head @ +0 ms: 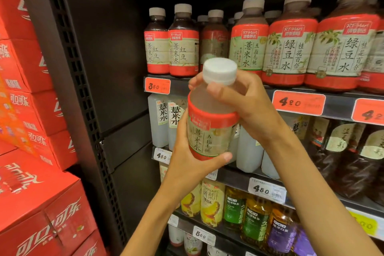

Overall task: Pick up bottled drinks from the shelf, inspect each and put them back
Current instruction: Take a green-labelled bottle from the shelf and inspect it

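Centrally, one bottle [209, 118]: pale cloudy drink, white cap [219, 70], red-and-cream label, held upright in front of the shelves [336, 104], clear of them.

Left hand [188, 156]: at 7 o'clock of the bottle, fingers and thumb wrapped round its lower label.

Right hand [247, 100]: at 2 o'clock of the bottle, fingers curled round the neck just under the cap.

Shelf row at 12 to 2 o'clock: dark drinks [289, 41] with red-and-cream labels, beige caps, standing upright.

Red price tags [298, 102] on the shelf edge at 3 o'clock.

Lower shelf, 5 o'clock: juice and tea bottles [256, 219].

Red cartons [37, 212] stacked at 9 o'clock, beside the dark shelf upright.
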`<action>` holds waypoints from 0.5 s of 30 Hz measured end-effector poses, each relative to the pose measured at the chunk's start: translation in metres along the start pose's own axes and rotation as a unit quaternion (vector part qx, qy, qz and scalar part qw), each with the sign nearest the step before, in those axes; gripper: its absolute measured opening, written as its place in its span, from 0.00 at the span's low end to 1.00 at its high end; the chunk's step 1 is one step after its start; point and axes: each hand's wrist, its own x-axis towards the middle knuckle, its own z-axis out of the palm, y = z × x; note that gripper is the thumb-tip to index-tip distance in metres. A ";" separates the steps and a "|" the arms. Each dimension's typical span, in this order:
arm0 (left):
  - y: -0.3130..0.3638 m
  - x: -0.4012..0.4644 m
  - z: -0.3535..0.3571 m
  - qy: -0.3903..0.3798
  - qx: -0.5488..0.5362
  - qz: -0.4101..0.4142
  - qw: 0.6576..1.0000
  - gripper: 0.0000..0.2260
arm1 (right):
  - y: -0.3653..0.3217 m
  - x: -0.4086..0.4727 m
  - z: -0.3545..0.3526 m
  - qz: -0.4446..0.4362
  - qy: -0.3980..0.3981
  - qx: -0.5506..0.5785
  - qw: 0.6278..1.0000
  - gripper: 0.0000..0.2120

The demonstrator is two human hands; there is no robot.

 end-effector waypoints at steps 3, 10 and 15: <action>-0.009 0.003 0.000 -0.019 0.022 -0.021 0.999 0.41 | -0.001 -0.009 -0.002 -0.020 -0.046 -0.061 0.997 0.18; -0.015 0.014 -0.007 0.005 0.036 0.036 0.999 0.40 | -0.005 -0.014 -0.003 -0.040 -0.110 -0.075 0.990 0.16; -0.009 0.012 -0.023 -0.004 0.042 0.063 0.997 0.40 | -0.009 -0.017 0.006 -0.059 -0.112 -0.090 0.988 0.17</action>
